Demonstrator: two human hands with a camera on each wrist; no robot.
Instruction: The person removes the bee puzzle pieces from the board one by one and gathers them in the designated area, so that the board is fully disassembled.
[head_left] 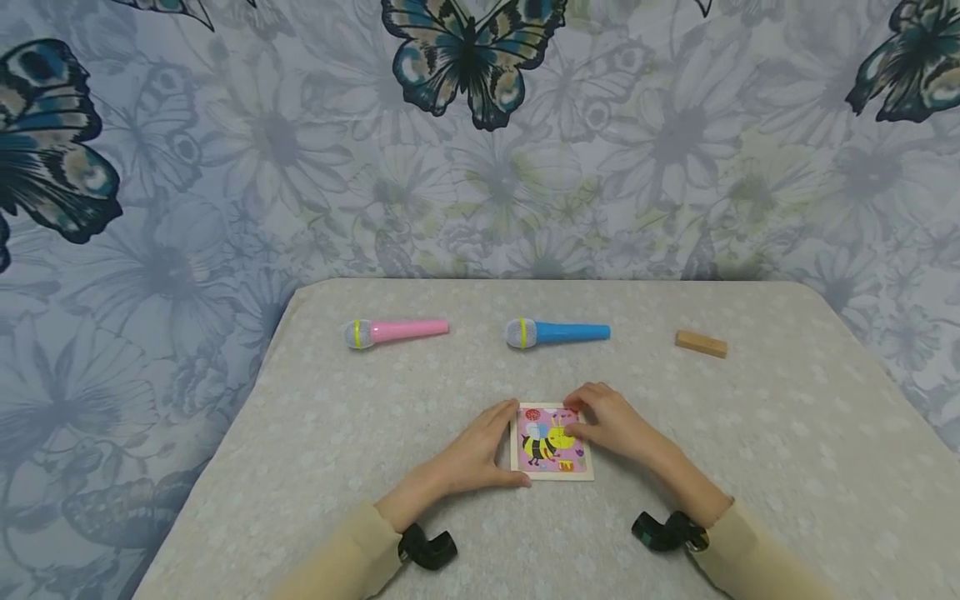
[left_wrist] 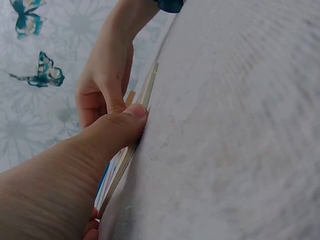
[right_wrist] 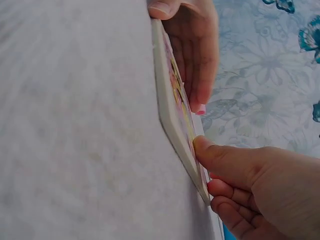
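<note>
From beige sleeves (head_left: 341, 554) nearest, gripped bee board (head_left: 553, 446) at left with left hand (head_left: 478, 454), at far-right corner with right hand (head_left: 613, 423); saw pink microphone (head_left: 397, 332), blue microphone (head_left: 558, 333), wooden block (head_left: 701, 343) beyond.

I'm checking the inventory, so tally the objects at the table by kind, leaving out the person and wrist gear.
Microphones with round grey heads: 2 (pink-handled microphone, blue-handled microphone)
Small tan rectangular block: 1
Square pale-framed bee picture board: 1
Total: 4
</note>
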